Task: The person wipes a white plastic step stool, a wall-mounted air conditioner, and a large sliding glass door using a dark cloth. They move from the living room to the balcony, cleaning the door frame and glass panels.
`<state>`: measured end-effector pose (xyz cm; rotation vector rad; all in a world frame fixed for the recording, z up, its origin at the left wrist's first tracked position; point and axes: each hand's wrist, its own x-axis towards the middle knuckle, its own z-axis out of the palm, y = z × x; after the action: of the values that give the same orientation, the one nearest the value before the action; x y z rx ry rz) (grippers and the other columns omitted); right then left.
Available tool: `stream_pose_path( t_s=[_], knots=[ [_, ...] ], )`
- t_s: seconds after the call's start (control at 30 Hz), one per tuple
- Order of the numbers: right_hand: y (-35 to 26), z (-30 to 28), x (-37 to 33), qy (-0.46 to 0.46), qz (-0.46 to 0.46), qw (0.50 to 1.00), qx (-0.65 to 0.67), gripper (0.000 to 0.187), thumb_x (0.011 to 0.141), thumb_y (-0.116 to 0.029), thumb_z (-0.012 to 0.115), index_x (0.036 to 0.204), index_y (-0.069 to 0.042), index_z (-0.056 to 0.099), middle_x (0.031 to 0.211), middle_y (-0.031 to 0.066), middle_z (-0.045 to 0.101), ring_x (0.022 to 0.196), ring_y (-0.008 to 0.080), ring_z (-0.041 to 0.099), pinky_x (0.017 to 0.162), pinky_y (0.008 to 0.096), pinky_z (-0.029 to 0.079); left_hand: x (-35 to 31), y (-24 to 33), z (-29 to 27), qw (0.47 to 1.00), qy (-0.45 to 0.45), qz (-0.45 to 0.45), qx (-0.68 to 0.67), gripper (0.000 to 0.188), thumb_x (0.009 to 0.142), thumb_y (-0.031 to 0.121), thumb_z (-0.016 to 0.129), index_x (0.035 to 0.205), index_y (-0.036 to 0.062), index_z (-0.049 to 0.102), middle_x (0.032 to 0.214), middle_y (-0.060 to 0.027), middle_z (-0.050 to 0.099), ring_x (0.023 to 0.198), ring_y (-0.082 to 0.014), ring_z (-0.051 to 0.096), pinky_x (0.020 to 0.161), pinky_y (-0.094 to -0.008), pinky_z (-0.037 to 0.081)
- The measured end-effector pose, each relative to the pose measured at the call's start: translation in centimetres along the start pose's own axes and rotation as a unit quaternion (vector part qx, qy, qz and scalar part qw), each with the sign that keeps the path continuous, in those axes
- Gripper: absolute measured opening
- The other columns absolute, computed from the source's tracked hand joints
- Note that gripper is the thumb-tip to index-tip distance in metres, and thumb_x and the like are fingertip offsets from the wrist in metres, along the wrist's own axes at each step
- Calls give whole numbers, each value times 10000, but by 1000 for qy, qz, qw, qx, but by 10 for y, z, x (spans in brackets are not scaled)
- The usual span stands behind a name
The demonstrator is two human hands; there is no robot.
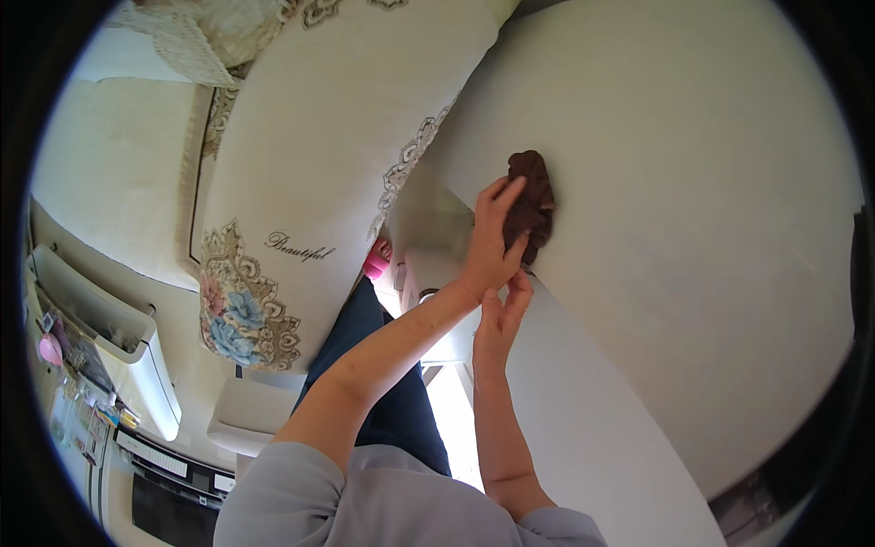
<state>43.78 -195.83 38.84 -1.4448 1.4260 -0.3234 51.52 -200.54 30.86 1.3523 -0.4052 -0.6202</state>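
Note:
A crumpled dark brown cloth (pixel 530 214) lies against a large smooth white surface (pixel 693 228), close to its edge. My left hand (pixel 495 239) is on the cloth, its fingers bent over the cloth's left side. Just below, my right hand (pixel 501 319) has its fingers curled together at the cloth's lower end, by the white edge. What the right fingertips hold, if anything, is too small to make out. Both forearms come up from the lower edge, the left one slanting to the right.
A cream cover (pixel 365 100) with lace trim and blue flowers spreads over the left. Beyond it stand a white open bin (pixel 118 328) and a dark-fronted appliance (pixel 173 506). Something pink (pixel 376 260) is low down beside my dark trousers (pixel 392 392).

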Motion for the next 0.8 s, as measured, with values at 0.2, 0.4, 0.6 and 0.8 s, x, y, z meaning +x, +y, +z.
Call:
stream_pose_path(
  t_s=[0.2,0.4,0.6,0.8],
  knots=[
    [42,9,27,26,-31,999,-7,420,1010,-95,442,1414,-18,354,1442,134,375,1380,252,346,1098,442,391,16,-146,-2,993,71,-77,52,604,830,36,611,1411,87,456,1345,-224,438,1257,-416,420,1096,-444,335],
    [48,13,35,-14,-97,995,-29,421,1033,-186,456,1410,-25,361,1429,132,386,1383,227,344,1102,450,389,56,-271,-39,927,109,-342,104,516,875,134,633,1364,42,495,1293,-225,505,1165,-368,536,1013,-433,433],
    [37,2,24,20,-14,999,-20,483,1020,-226,500,1420,-16,330,1443,145,335,1341,233,402,1097,424,389,109,-110,17,994,45,-78,58,499,897,115,597,1380,41,496,1263,-157,540,1200,-263,523,1040,-351,401],
    [-13,-9,13,-25,56,998,-9,461,1005,-117,491,1439,-44,354,1473,102,331,1402,208,296,1136,366,285,222,61,50,998,15,61,13,529,835,147,636,1347,85,522,1293,-174,497,1206,-365,458,1043,-432,383]
  ],
)
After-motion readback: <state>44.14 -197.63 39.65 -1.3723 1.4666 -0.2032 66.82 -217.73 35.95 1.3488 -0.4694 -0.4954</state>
